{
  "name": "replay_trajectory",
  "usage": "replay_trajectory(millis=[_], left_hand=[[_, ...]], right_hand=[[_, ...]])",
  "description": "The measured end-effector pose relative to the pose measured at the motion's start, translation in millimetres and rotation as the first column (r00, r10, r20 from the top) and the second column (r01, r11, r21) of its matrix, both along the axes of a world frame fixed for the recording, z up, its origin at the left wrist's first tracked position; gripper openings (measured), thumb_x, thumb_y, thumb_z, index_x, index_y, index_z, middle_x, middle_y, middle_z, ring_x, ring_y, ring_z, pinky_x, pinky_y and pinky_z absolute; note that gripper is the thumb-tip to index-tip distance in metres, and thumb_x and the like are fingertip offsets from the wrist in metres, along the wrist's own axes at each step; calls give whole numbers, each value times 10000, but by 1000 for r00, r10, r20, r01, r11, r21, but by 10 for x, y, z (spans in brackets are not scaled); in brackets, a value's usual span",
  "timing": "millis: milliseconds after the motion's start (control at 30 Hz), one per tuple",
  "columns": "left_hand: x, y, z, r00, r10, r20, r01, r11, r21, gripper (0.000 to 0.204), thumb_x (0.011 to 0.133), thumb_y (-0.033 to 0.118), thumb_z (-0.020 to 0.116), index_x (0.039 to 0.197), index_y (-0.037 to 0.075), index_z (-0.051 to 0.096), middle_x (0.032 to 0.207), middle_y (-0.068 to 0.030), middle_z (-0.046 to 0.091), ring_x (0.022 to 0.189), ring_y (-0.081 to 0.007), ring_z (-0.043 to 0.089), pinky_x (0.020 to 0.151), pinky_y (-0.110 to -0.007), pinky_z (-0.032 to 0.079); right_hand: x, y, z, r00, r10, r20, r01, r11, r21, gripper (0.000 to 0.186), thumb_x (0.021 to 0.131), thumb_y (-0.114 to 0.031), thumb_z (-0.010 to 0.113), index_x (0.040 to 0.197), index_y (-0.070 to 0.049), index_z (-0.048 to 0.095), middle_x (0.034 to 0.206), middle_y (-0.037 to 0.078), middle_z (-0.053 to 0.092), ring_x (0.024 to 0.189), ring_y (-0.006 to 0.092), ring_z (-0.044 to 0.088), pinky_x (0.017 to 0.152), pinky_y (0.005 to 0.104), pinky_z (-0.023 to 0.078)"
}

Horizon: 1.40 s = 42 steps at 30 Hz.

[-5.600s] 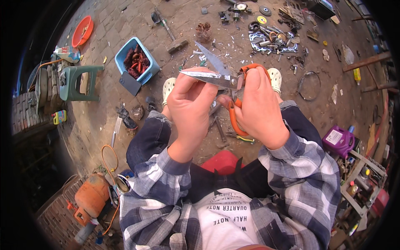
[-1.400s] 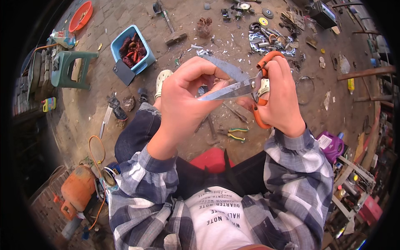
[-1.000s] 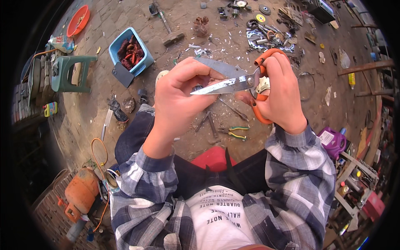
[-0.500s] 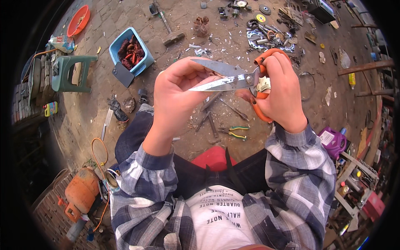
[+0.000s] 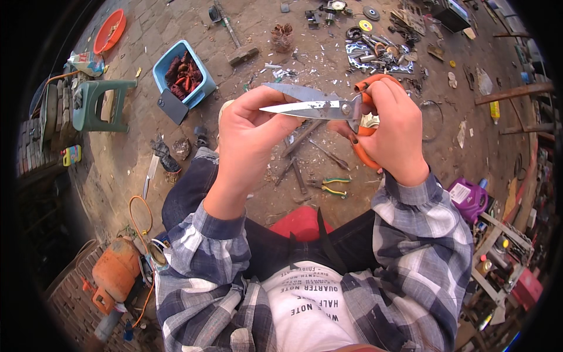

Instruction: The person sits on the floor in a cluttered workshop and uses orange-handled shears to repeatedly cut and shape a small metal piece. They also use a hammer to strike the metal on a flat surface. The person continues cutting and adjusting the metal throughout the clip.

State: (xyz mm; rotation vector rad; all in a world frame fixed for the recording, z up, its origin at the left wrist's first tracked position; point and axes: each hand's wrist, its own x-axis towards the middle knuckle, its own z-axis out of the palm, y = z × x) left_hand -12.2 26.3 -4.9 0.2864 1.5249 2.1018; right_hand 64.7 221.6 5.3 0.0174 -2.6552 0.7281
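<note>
A pair of scissors (image 5: 321,110) with orange handles is raised in front of me, its metal blades pointing left and slightly apart. The handles sit in my right hand (image 5: 399,129), with the fingers curled through and around them. At the blades, my left hand (image 5: 243,141) is closed, thumb below and fingers behind the metal. The blades hide part of its fingertips, so the exact contact is hard to see. Pliers (image 5: 329,185) with green and yellow grips lie on the ground below, next to a few long metal tools (image 5: 298,170).
At the left stand a blue bin (image 5: 202,91) with dark red contents, a green stool (image 5: 99,105) and an orange gas cylinder (image 5: 116,267). A hammer (image 5: 241,56) and a pile of metal parts (image 5: 381,53) lie ahead. A purple jug (image 5: 468,196) stands at the right.
The gap between the blades has narrowed, with the lower blade swinging up towards the upper one. My left hand has shifted slightly along with the blades; my right hand keeps the handles.
</note>
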Motion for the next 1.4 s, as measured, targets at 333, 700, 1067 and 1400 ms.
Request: replay_trajectory(millis=[333, 700, 1067, 1400], left_hand=[[-16, 32, -44, 1000, 29, 12, -30, 993, 116, 173, 794, -59, 635, 966, -48, 626, 921, -75, 665, 844, -113, 636, 777, -226, 504], [8, 57, -32, 999, 19, 50, -25, 992, 127, 163, 803, -36, 645, 966, -47, 635, 903, -67, 668, 838, -102, 628, 770, -222, 494], [25, 62, -40, 993, -24, 117, 5, 988, 157, 198, 818, 9, 633, 1004, -56, 625, 929, -84, 667, 864, -125, 629, 793, -248, 487], [19, 84, -72, 986, -28, 163, -6, 978, 206, 170, 821, -11, 596, 984, -56, 611, 938, -71, 646, 861, -128, 615, 789, -256, 479]], right_hand=[[-28, 11, 17, 998, 39, -49, -39, 999, 6, 599, 545, -354, 844, 930, -9, 542, 771, 59, 501, 725, 233, 519, 653, 338, 448], [-22, -4, 9, 999, 40, -12, -40, 998, -45, 614, 549, -359, 850, 946, 1, 550, 789, 55, 524, 704, 212, 541, 625, 321, 468], [-7, -16, 1, 1000, 15, -3, -15, 998, -59, 581, 549, -366, 852, 898, -6, 559, 737, 36, 526, 667, 198, 545, 601, 312, 469], [6, -21, 16, 1000, -10, -14, 10, 1000, -17, 572, 564, -356, 850, 920, -6, 570, 752, 39, 540, 673, 191, 554, 597, 308, 475]])
